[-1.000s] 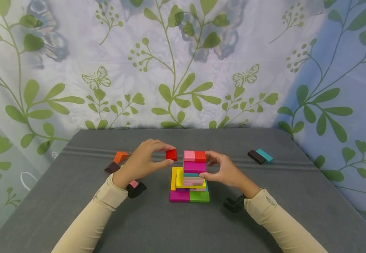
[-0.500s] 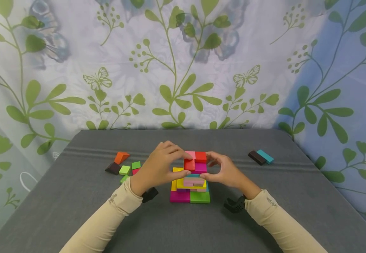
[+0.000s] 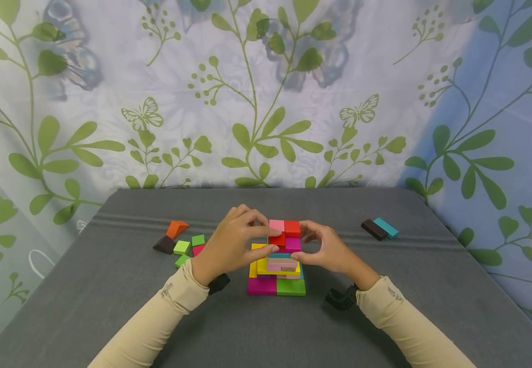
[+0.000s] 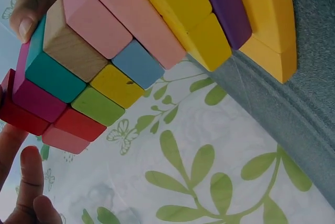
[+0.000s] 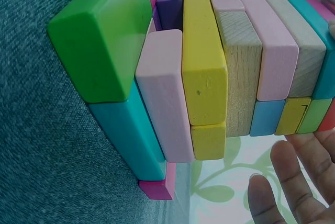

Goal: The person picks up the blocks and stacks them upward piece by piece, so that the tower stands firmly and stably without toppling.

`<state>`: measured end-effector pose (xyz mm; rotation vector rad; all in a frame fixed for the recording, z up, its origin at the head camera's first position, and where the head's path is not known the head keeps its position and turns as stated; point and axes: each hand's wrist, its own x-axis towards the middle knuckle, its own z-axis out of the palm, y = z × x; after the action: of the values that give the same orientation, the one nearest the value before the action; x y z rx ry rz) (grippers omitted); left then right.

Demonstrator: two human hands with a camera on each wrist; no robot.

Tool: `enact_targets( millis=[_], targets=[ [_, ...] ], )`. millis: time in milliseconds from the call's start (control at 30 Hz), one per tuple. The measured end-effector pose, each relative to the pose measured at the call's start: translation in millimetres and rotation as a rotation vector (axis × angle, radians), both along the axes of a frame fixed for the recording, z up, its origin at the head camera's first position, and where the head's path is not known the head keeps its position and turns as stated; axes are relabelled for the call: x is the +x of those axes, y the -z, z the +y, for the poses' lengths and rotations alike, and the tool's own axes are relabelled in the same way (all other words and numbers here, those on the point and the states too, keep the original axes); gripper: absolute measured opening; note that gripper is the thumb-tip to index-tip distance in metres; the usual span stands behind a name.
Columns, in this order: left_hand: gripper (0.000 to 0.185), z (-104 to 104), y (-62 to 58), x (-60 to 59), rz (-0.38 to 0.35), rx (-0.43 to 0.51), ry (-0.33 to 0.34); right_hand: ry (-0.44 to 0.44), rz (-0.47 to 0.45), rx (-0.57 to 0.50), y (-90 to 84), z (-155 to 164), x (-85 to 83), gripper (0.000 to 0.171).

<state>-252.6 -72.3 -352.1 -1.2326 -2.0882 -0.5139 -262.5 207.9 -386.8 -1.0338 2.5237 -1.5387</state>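
Note:
A tower of colourful wooden blocks (image 3: 288, 287) stands on the grey table, pink and red blocks on its top row. My left hand (image 3: 233, 243) pinches a small red block (image 3: 277, 242) between thumb and fingers, over the front left of the magenta block (image 3: 294, 244). My right hand (image 3: 327, 250) holds the upper tower from the right, its thumb against the teal block (image 4: 55, 75) and its fingers toward the far side. In the right wrist view several of its fingers (image 5: 293, 179) extend beside the upper rows. The red block's underside is hidden.
Loose blocks lie to the left, among them an orange one (image 3: 176, 228), a dark brown one (image 3: 164, 245) and several green ones (image 3: 182, 248). A dark brown block (image 3: 373, 229) and a turquoise block (image 3: 386, 228) lie at the right. A patterned curtain (image 3: 266, 102) hangs behind.
My left hand has brought the red block rightward to the front of the tower's top, then slightly further right. My right hand stays at the tower.

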Motion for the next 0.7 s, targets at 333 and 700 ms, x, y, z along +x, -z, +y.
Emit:
enact_targets(
  millis=[333, 700],
  targets=[
    [0.055, -5.3, -2.8, 0.3, -0.150, 0.048, -0.035, -0.004, 0.022, -0.002, 0.9, -0.5, -0.9, 0.054],
    [0.054, -5.8, 0.9, -1.2, -0.246, 0.058, -0.052, -0.009, 0.030, -0.006, 2.2, 0.0, -1.3, 0.054]
  ],
)
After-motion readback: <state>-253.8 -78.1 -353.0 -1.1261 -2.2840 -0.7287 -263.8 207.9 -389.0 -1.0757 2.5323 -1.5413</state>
